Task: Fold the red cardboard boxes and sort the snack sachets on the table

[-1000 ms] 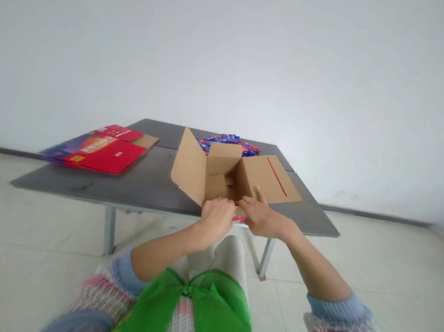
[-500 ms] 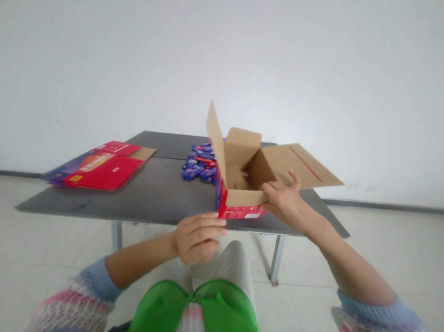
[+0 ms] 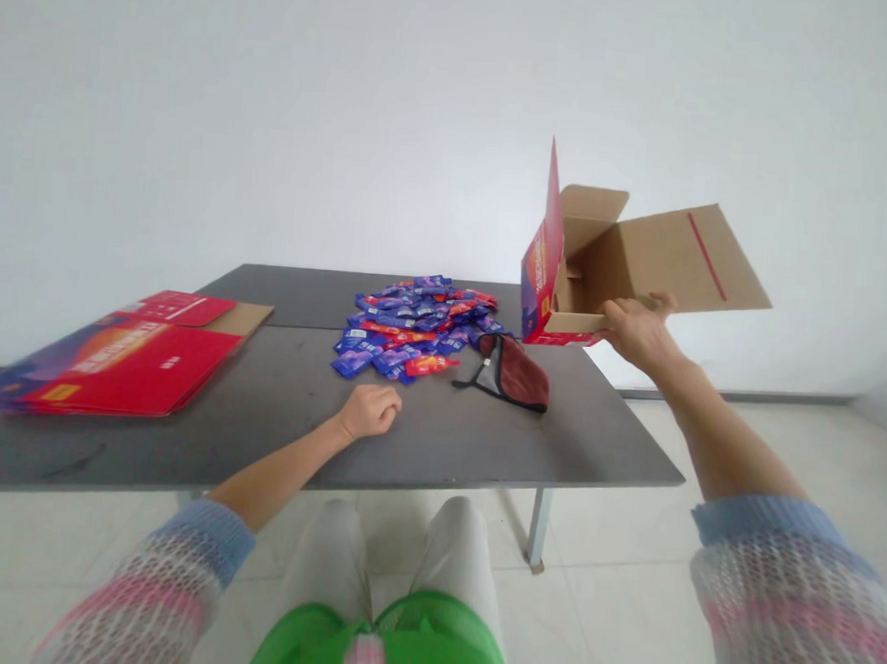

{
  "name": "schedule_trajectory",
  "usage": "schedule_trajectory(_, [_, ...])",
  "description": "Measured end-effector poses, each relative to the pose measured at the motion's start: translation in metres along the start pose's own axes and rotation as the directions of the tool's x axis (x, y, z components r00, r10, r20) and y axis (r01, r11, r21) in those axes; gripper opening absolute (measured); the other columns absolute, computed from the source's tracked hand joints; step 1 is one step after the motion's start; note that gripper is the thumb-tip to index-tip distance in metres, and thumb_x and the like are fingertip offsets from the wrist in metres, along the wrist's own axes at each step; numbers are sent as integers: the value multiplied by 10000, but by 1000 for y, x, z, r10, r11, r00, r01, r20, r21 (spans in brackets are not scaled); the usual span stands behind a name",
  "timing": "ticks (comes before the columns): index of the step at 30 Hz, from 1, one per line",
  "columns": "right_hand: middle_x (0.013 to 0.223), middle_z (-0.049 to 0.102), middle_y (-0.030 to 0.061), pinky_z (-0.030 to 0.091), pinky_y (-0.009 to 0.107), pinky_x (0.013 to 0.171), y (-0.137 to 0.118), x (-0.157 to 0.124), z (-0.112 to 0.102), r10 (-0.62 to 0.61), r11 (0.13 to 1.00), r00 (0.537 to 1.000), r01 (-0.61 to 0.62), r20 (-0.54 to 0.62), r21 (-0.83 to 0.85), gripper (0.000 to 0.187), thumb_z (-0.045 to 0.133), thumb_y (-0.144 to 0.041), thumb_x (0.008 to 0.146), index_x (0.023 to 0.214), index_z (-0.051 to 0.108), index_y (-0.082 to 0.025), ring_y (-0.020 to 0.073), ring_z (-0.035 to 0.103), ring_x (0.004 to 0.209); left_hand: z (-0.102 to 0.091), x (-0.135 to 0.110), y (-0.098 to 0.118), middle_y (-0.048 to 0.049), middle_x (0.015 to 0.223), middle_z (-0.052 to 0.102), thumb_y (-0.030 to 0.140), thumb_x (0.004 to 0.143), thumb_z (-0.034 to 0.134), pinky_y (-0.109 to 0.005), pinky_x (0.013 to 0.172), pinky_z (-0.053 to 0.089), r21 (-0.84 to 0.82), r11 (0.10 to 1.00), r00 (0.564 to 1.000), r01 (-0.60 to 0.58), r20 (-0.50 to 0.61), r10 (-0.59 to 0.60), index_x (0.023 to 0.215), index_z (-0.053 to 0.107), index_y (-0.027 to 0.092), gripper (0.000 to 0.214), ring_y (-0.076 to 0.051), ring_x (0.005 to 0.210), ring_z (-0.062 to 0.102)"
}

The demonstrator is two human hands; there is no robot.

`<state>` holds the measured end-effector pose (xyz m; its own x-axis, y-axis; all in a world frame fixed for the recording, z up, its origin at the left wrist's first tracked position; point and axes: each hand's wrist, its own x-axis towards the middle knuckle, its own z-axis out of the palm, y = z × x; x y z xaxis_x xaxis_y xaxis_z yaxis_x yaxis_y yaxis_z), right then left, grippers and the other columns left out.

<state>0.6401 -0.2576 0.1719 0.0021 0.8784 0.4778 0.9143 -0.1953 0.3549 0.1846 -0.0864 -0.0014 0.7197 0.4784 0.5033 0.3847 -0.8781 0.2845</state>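
My right hand (image 3: 637,332) grips the near edge of an open cardboard box (image 3: 619,268), red and purple outside and brown inside. It holds the box up at the right of the table, flaps spread. My left hand (image 3: 370,411) is closed in a fist at the table's near part, with nothing seen in it. Just beyond that fist lies a heap of small purple and red packets (image 3: 414,320). A dark red cloth piece with black edging (image 3: 520,374), possibly a face mask, rests between the heap and the box.
Flattened red and purple cartons (image 3: 133,358) are stacked on the left of the dark grey table (image 3: 273,412). Beyond the table stands a white wall (image 3: 351,116). My knees (image 3: 392,549) are under the near edge.
My right hand has carried the box up and to the right, uncovering the packets and the dark red cloth. The left hand has come away from the box and closed over the table.
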Motion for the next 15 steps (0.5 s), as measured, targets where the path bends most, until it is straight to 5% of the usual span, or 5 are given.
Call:
schedule_trajectory(8, [1019,673,144,200,532,950,27,47,60,98,994,971,-104,219,17,269,495,-178,827,1068,613,-163,298,523,1053,-2,11,-12,-20,707,701,83,797,385,-223,644,479,-47,966,955,254,-143,-258,734,594,190,243,-127,637,632])
schedule_trajectory(15, [1040,694,165,239,500,930,24,104,111,120,991,948,-133,293,27,276,601,-267,790,1031,700,-176,346,449,1142,10,9,-10,8,744,706,55,754,447,-228,683,453,-61,987,985,150,90,-144,711,617,205,231,-131,689,638])
